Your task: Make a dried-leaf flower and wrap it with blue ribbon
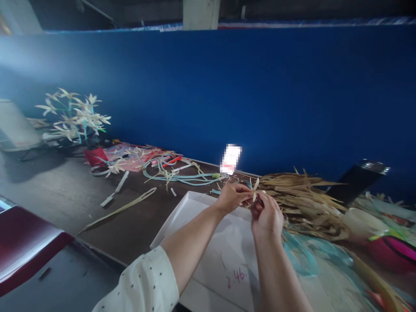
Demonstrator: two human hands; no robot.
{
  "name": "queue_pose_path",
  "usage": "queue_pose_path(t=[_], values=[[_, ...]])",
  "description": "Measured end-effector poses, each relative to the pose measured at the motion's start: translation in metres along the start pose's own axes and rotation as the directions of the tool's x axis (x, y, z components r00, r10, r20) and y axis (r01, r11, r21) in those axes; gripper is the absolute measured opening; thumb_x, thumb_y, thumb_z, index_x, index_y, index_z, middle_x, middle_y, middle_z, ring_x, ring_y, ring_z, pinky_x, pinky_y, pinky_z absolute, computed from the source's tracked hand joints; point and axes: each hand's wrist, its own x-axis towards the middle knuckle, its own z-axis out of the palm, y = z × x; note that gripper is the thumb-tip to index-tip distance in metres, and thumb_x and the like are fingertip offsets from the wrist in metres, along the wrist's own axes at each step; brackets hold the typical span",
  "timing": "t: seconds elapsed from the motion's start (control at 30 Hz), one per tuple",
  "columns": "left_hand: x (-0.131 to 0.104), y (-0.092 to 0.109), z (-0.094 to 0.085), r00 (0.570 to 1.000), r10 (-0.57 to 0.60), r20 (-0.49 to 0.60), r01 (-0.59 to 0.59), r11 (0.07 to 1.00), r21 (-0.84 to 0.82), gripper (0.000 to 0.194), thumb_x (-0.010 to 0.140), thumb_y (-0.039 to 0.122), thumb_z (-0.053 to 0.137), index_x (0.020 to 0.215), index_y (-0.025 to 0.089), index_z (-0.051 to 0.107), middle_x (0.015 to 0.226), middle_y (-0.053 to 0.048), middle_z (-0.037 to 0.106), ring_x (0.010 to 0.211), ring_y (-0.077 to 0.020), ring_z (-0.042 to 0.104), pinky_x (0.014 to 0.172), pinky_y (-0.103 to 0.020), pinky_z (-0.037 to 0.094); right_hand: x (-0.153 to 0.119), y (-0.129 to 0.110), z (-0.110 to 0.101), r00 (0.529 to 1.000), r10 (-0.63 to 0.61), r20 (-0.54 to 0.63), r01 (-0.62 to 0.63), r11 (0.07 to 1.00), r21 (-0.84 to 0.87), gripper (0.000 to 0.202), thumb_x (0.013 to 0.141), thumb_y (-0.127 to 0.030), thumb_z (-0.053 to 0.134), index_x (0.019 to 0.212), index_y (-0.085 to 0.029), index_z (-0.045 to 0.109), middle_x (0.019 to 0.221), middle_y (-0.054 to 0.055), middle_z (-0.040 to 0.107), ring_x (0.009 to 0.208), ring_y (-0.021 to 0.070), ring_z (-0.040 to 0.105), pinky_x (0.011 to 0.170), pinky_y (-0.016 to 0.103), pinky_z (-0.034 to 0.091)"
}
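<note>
Close together over the far edge of a white box lid [214, 242], my left hand [234, 196] and my right hand [267, 215] both pinch a small pale flower [255, 190] made of dried leaf strips. Its narrow petals stick up and down between my fingertips. The stem end is hidden by my fingers. Just right of my right hand lies a heap of dried brown husks [302, 199]. Red handwriting marks the lid below my forearms.
A bunch of finished pale flowers [81, 115] stands at the far left. Light blue tubing [175, 177] coils left of my hands. A lit phone [231, 158] leans against the blue partition [195, 95]. A black bottle [357, 180] and a pink pouch [391, 253] are at right.
</note>
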Motion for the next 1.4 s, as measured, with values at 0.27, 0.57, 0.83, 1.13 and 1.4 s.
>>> queue_pose_path(t=[0.27, 0.57, 0.83, 1.13, 1.4], values=[[0.0, 0.002, 0.0, 1.0, 0.007, -0.012, -0.007, 1.0, 0.022, 0.032, 0.057, 0.036, 0.075, 0.071, 0.01, 0.064, 0.054, 0.0, 0.059, 0.049, -0.0086, 0.054, 0.05, -0.021, 0.046, 0.002, 0.002, -0.001, 0.999, 0.022, -0.025, -0.023, 0.999, -0.047, 0.019, 0.057, -0.023, 0.07, 0.068, -0.017, 0.057, 0.053, -0.008, 0.048, 0.04, 0.003, 0.035, 0.036, 0.014, 0.029], [0.003, -0.005, -0.003, 0.997, 0.074, 0.0, -0.074, 0.996, 0.057, 0.032, 0.057, 0.037, 0.074, 0.072, 0.009, 0.065, 0.056, -0.001, 0.06, 0.047, -0.0075, 0.052, 0.047, -0.019, 0.041, 0.002, 0.003, -0.002, 1.0, 0.022, 0.009, -0.021, 0.999, -0.047, 0.019, 0.057, -0.024, 0.069, 0.073, -0.016, 0.06, 0.053, -0.007, 0.047, 0.041, 0.0032, 0.034, 0.035, 0.013, 0.027], [0.004, -0.007, -0.005, 0.998, 0.059, 0.024, -0.06, 0.997, 0.049, 0.038, 0.056, 0.04, 0.075, 0.075, 0.009, 0.067, 0.056, -0.002, 0.06, 0.048, -0.0074, 0.052, 0.048, -0.02, 0.042, 0.003, 0.004, -0.004, 0.998, 0.017, 0.058, -0.015, 1.0, -0.026, 0.018, 0.059, -0.025, 0.069, 0.071, -0.016, 0.06, 0.052, -0.007, 0.046, 0.04, 0.0035, 0.032, 0.034, 0.015, 0.023], [0.003, -0.005, -0.006, 0.997, 0.071, 0.013, -0.072, 0.995, 0.065, 0.034, 0.057, 0.038, 0.074, 0.074, 0.009, 0.066, 0.056, -0.001, 0.059, 0.05, -0.0078, 0.052, 0.049, -0.02, 0.042, 0.007, 0.005, -0.005, 0.993, 0.078, 0.084, -0.078, 0.997, -0.007, 0.02, 0.06, -0.026, 0.067, 0.076, -0.015, 0.062, 0.055, -0.007, 0.047, 0.042, 0.0032, 0.033, 0.035, 0.014, 0.022], [-0.001, 0.0, -0.007, 0.994, 0.106, 0.021, -0.107, 0.992, 0.061, 0.033, 0.059, 0.038, 0.074, 0.072, 0.009, 0.065, 0.056, -0.001, 0.059, 0.05, -0.0075, 0.052, 0.049, -0.019, 0.042, 0.009, 0.005, -0.007, 0.993, 0.116, 0.023, -0.117, 0.992, 0.052, 0.024, 0.061, -0.025, 0.066, 0.084, -0.016, 0.063, 0.063, -0.007, 0.049, 0.042, 0.0016, 0.034, 0.033, 0.012, 0.023]])
